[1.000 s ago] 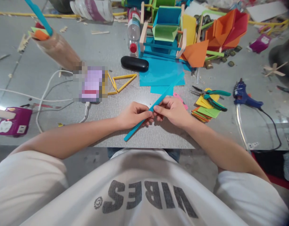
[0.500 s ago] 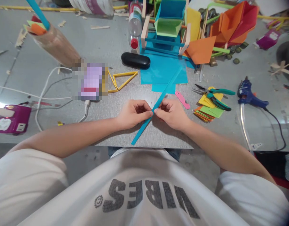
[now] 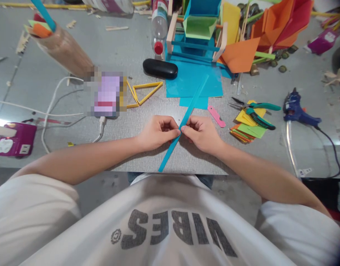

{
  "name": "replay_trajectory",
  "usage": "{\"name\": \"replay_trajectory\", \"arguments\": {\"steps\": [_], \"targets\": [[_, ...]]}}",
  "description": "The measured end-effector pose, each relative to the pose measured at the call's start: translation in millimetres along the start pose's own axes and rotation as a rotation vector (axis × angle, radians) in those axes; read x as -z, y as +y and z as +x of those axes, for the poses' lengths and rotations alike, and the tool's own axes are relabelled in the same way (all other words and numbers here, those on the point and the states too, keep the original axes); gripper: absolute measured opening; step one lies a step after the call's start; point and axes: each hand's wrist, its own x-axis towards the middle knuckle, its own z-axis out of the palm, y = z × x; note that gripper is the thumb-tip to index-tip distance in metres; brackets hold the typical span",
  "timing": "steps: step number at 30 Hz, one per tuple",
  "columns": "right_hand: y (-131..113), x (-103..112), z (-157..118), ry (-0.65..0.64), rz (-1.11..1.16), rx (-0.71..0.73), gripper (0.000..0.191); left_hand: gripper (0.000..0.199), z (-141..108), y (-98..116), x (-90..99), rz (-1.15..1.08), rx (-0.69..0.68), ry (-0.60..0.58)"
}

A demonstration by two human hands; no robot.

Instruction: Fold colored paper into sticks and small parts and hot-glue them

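A long, narrow blue paper strip (image 3: 169,153) runs diagonally between my hands, its lower end near the table's front edge and its upper end over blue sheets (image 3: 175,87). My left hand (image 3: 158,133) pinches the strip's middle between thumb and forefinger. From the other side, my right hand (image 3: 201,133) pinches it at nearly the same spot, the thumb tips almost meeting. Close to my right hand lies a pink cutter (image 3: 216,116). Green-handled pliers (image 3: 255,117) rest on yellow and green paper pieces (image 3: 251,132) farther right.
Beyond my hands are a black case (image 3: 160,69), a plastic bottle (image 3: 159,29) and a paper-and-stick model (image 3: 200,27). A blue glue gun (image 3: 300,111) with a cord lies right. At left are a charging phone (image 3: 107,92), yellow folded strips (image 3: 148,92) and a purple power socket (image 3: 16,140).
The blue strip has turned slightly steeper, its lower end shifting right and its upper end left. Both hands keep their pinch in nearly the same place. The view has shifted a little.
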Motion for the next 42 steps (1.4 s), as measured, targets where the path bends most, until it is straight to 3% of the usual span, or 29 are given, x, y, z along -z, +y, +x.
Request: {"name": "replay_trajectory", "arguments": {"steps": [6,13,20,32,38,42], "targets": [[-10.3,4.8,-1.1,-0.093,0.134,-0.049,0.043,0.019,0.8,-0.7,-0.1,0.002,-0.05,0.04],[-13.8,2.8,-6.5,-0.089,0.046,-0.012,0.045,0.022,-1.9,-5.0,-4.1,0.082,-0.111,0.131],[-15.8,2.3,-7.5,-0.104,-0.033,-0.005,0.043,0.017,-4.9,-7.6,-4.5,0.104,-0.052,0.122],[-16.2,2.6,-4.7,-0.134,0.004,-0.048,0.052,0.027,-2.6,-5.9,-5.8,-0.043,-0.007,0.136],[-15.6,4.0,-6.6,-0.122,-0.041,-0.012,0.054,0.037,-4.7,-7.6,-2.8,0.123,-0.083,0.074],[-12.3,5.3,-5.7,-0.109,-0.088,-0.001,0.053,0.031,-6.0,-6.4,-2.5,0.173,-0.05,0.03]]}}
